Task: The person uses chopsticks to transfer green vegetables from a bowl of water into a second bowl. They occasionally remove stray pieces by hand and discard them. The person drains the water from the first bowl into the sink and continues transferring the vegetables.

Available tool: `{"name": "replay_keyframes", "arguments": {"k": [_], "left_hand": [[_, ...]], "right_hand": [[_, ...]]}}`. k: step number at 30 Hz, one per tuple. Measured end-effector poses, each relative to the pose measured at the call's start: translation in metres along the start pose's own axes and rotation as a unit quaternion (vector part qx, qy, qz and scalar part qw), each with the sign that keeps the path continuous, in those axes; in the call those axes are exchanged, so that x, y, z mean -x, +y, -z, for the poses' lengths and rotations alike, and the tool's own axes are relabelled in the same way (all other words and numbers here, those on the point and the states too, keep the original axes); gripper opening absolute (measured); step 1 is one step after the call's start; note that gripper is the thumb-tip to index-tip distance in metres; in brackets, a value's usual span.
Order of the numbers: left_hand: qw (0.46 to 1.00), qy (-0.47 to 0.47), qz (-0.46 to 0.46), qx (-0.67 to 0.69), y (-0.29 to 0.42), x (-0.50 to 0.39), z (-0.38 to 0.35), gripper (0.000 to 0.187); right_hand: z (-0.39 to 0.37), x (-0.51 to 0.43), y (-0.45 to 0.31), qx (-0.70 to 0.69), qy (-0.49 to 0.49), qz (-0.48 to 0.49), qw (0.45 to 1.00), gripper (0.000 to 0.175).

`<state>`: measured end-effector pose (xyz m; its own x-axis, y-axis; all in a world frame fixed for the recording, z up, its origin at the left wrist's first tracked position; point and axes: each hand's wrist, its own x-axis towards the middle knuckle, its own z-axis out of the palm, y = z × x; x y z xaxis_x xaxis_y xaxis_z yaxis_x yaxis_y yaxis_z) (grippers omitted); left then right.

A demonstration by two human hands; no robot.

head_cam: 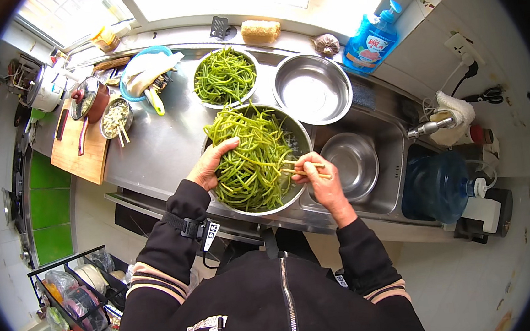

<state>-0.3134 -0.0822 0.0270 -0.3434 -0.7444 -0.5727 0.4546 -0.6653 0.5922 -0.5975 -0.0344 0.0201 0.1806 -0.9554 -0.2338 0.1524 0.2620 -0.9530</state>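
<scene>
A large metal bowl [302, 134] in front of me is heaped with long green beans [250, 162]. At its left rim, my left hand [209, 164] grips the bowl, the thumb lying over the beans and the other fingers partly hidden. My right hand [320, 179] pinches a pair of wooden chopsticks [315, 170] at the bowl's right side, their tips among the beans. Some liquid glints at the bowl's inner right wall. Just behind stands a smaller bowl [257, 74] full of darker green beans [225, 76]. An empty steel basin [312, 88] is to its right.
Another steel bowl [350, 165] sits in the sink [392, 192], below a faucet [427, 128]. Leftward are a cutting board [80, 155], a lidded pot [98, 102], a bowl of chopped food [116, 117] and a blue basket [126, 90]. A soap bottle [372, 42] stands back right.
</scene>
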Motion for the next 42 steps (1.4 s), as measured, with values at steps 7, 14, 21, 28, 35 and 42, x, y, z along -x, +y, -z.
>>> {"name": "replay_keyframes", "arguments": {"k": [7,14,21,28,35,42], "left_hand": [[0.999,-0.012,-0.01,0.05,-0.007,-0.003,-0.006,0.045],[0.992,0.048,-0.105,-0.055,-0.009,-0.015,0.007,0.043],[0.982,0.115,-0.091,-0.12,-0.031,-0.034,0.039,0.039],[0.851,0.267,-0.151,-0.426,-0.046,-0.043,0.053,0.063],[0.678,0.282,-0.264,-0.625,-0.035,0.016,0.011,0.066],[0.606,0.218,-0.2,-0.739,-0.045,0.023,-0.033,0.068]], "right_hand": [[0.028,0.025,-0.076,0.109,0.119,0.101,0.982,0.023],[-0.009,0.011,-0.037,0.006,0.016,0.085,0.996,0.019],[-0.002,0.018,-0.036,0.153,0.011,0.136,0.979,0.018],[0.016,0.033,-0.05,0.179,0.09,0.166,0.966,0.015],[0.016,0.045,-0.056,0.188,0.141,0.176,0.956,0.016],[0.002,0.032,-0.051,0.274,0.107,0.227,0.928,0.014]]}}
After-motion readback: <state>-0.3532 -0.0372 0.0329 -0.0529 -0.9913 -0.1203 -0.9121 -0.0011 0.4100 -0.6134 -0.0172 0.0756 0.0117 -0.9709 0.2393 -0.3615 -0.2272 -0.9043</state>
